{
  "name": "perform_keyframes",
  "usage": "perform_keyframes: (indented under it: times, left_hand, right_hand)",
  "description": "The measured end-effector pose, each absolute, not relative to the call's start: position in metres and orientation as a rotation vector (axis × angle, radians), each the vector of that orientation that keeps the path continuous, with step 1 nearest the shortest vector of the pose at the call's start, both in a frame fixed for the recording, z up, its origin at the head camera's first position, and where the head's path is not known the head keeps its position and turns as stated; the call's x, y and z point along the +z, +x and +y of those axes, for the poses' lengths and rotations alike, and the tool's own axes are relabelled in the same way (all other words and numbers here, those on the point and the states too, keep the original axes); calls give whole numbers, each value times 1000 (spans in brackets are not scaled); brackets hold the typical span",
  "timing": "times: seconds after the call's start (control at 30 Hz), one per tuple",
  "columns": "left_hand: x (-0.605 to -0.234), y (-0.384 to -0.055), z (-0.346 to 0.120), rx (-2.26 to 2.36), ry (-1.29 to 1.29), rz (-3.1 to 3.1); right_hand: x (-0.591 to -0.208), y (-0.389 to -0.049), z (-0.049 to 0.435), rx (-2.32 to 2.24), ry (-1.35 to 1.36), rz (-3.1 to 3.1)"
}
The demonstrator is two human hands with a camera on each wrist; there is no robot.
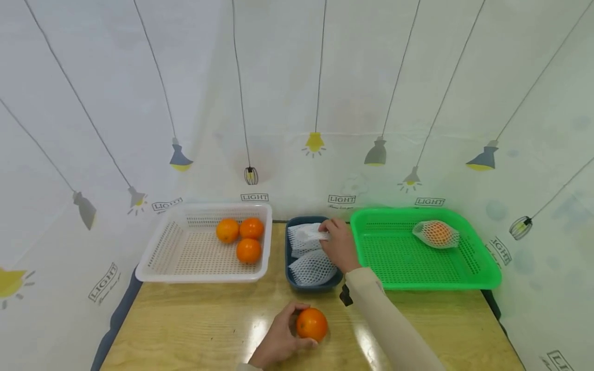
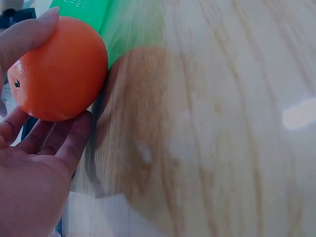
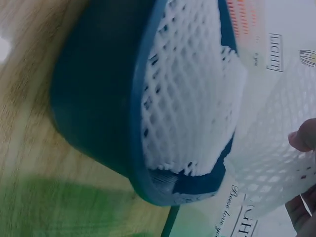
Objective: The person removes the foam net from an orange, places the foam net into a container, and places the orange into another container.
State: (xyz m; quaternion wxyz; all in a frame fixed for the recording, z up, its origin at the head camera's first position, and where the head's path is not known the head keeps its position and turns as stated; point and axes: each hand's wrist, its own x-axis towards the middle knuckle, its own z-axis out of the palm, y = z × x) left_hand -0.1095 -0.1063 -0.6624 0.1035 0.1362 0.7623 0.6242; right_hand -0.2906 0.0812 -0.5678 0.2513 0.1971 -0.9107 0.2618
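At the front of the wooden table, my left hand (image 1: 280, 337) grips an orange (image 1: 313, 324), thumb on one side and fingers on the other. In the left wrist view the orange (image 2: 64, 69) shows its small stem spot, close over the tabletop. My right hand (image 1: 341, 246) is over the dark blue bin (image 1: 312, 288) and pinches a white foam fruit net (image 3: 269, 153) between thumb and fingers. The pinched net looks flat and hollow, lifted above the bin's far side. More foam nets (image 1: 313, 268) lie inside the bin, partly covered by the right hand.
Left of the bin stands a white plastic basket (image 1: 204, 278) with three bare oranges (image 1: 249, 251) at its right side. On the right, a green basket (image 1: 436, 284) holds one orange in a foam net (image 1: 437, 234). A wall covering printed with lamps (image 1: 315, 141) rises behind.
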Motion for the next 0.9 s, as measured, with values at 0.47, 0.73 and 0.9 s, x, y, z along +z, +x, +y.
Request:
perform_keyframes:
  times: [0.47, 0.73, 0.9]
  left_hand:
    - [-658, -112, -106, 1821, 353, 2205]
    - [-657, -111, -105, 1794, 429, 2274]
    - [-653, -110, -105, 1611, 460, 2445]
  right_hand:
    - [-595, -282, 67, 600, 614, -2828]
    - [-592, -268, 73, 674, 749, -3013]
    - [-586, -258, 79, 739, 808, -3008]
